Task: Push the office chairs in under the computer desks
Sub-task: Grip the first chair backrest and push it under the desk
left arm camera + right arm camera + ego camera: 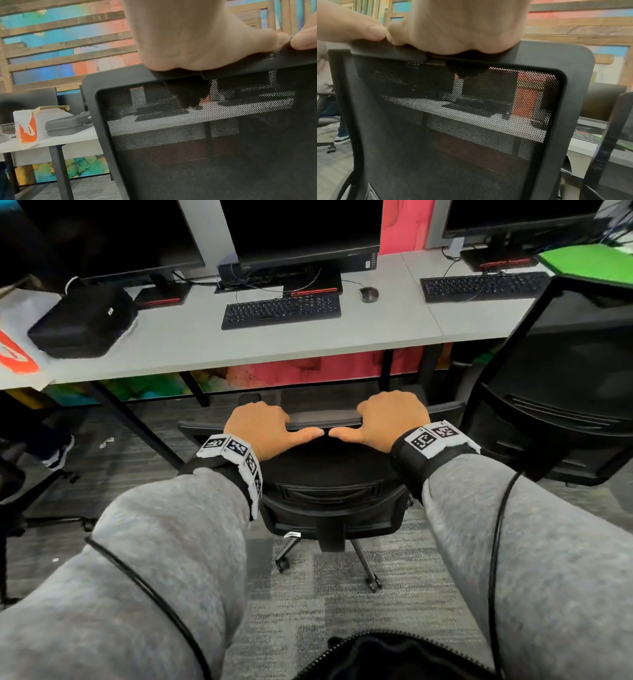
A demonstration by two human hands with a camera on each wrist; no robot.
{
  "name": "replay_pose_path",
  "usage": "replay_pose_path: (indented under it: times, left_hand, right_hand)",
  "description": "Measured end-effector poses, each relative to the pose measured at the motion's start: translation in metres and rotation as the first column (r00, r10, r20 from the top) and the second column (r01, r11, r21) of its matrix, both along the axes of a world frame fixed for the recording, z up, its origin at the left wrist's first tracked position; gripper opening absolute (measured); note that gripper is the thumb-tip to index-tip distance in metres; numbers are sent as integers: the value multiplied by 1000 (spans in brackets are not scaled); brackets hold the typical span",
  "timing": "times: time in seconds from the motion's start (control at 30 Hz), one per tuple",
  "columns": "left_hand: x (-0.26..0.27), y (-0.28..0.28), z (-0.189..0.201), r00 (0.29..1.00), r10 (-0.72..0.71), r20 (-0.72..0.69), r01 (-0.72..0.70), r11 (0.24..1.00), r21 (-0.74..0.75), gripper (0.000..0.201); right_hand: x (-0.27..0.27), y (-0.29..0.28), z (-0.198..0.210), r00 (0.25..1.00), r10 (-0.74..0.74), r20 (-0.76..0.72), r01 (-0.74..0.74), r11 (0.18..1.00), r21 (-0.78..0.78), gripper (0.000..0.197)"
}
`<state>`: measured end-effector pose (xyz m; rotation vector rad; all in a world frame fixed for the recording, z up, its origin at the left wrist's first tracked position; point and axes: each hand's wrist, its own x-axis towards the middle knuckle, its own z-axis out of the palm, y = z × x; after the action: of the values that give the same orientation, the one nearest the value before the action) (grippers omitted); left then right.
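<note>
Left hand (263, 428): we are gripping the office chair's (325, 474) backrest top, fingers (257, 410) curled over it.
Right hand (388, 419): gripping likewise, thumbs nearly meeting.
Position: office chair standing just before the worktop (239, 344).

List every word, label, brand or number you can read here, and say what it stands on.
No word or number reads clearly.
Swoosh logo, no letters: on the orange-and-white box.
White label on the black case: too small.
Raised marking on the top rail of the office chair: blurred.
White tag under its seat: too small.
Wristband squares: coded patterns, not text.
</note>
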<state>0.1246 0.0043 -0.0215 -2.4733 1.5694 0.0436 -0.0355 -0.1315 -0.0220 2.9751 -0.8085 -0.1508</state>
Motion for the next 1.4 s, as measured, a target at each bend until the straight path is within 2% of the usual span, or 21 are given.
replay_pose_path:
  times: [0.17, 0.3, 0.53, 0.73, 1.0, 1.23, 1.4]
  left_hand:
    - [28, -20, -2, 999, 37, 11, -37, 999, -15, 92]
    - [54, -48, 0, 998, 58, 3, -58, 998, -23, 79]
    - [110, -98, 0, 997, 80, -12, -80, 995, -67, 72]
    - [169, -139, -2, 998, 59, -11, -60, 998, -26, 87]
    - [237, -181, -3, 1000, -5, 3, 5, 1000, -21, 87]
    - [279, -218, -6, 998, -59, 11, 59, 996, -65, 95]
    - [276, -234, -7, 999, -49, -7, 49, 997, -67, 93]
  right_hand:
    - [34, -30, -6, 998, 52, 33, -52, 999, -9, 86]
    - [65, -59, -5, 996, 83, 41, -82, 996, -22, 73]
    - [125, -111, -4, 992, 109, 63, -109, 994, 0, 72]
    - [174, -144, -4, 997, 49, 63, -47, 998, -30, 73]
    - [235, -180, -7, 997, -4, 75, 6, 1000, -28, 69]
    - [273, -218, -8, 998, -5, 64, 8, 999, -36, 68]
    - [275, -237, -8, 1000, -9, 4, 9, 998, -59, 66]
